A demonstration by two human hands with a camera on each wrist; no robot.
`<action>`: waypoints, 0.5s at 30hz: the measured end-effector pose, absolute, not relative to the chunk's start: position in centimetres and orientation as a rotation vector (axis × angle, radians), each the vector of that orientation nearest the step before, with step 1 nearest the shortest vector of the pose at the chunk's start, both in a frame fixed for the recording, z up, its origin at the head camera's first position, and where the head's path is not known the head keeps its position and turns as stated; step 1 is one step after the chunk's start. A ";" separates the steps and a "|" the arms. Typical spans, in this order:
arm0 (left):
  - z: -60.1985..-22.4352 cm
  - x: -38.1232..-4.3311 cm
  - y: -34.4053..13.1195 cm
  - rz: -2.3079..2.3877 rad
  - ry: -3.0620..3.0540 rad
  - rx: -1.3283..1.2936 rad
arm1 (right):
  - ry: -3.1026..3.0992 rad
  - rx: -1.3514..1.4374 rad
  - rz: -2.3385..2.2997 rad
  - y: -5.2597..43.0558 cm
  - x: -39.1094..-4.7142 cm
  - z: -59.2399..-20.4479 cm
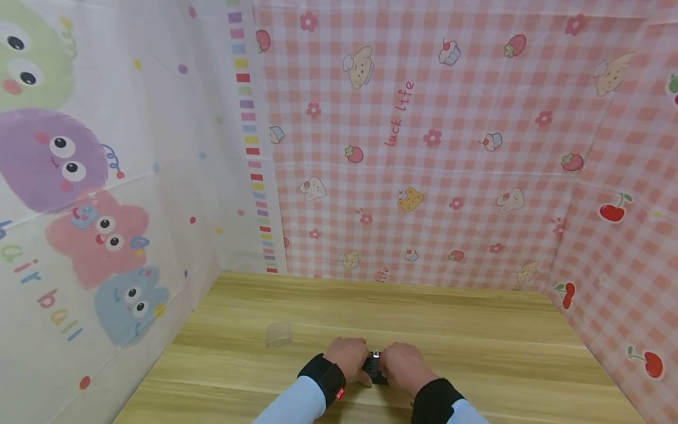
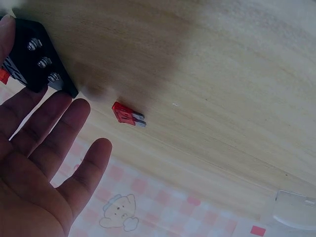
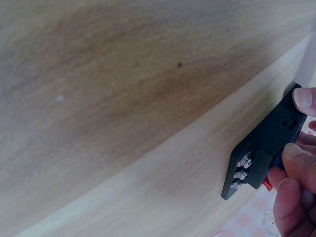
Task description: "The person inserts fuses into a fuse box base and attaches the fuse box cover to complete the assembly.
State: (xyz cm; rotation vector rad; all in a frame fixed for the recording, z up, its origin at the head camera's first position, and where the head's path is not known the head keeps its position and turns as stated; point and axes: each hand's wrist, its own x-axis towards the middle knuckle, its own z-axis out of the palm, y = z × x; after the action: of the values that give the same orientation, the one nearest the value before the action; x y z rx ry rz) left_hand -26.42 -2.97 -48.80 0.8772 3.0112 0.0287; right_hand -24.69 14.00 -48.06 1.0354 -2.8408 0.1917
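Between the left grip (image 1: 348,360) and right grip (image 1: 406,367), both grasping it, lies a black block (image 3: 266,136).

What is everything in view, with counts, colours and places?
Table: 1, wood-brown, foreground
Block: 1, black, centre foreground
Screws: at least 3, silver, on the block
Fuse: 1, red, loose on the table
Red piece: 1, red, by the block, mostly hidden
Clear piece: 1, transparent, on the table, left of the block
White cloth: 1, white with cartoon figures, left
Pink cloth: count unclear, pink-white checks, back and right
Wristbands: 2, black, one per wrist
Sleeves: 2, pale blue, beside wristbands
Left grip: 1, bare, holding the block
Right grip: 1, bare, touching the block
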 end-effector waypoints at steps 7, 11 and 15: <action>-48.6 -26.4 -2.8 0.017 3.009 0.889 | -2.826 1.043 0.172 14.0 -24.6 -47.9; -48.7 -26.4 -2.9 0.015 3.012 0.895 | -2.779 1.042 0.151 14.1 -24.5 -47.9; -49.0 -26.6 -2.9 0.011 3.019 0.907 | -2.765 1.048 0.142 14.1 -24.5 -48.1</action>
State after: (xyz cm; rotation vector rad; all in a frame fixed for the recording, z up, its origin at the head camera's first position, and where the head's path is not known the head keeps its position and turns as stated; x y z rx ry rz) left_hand -26.60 -2.89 -48.96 0.9074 3.0187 0.0113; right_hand -24.51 14.09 -48.10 1.0480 -2.7654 0.1418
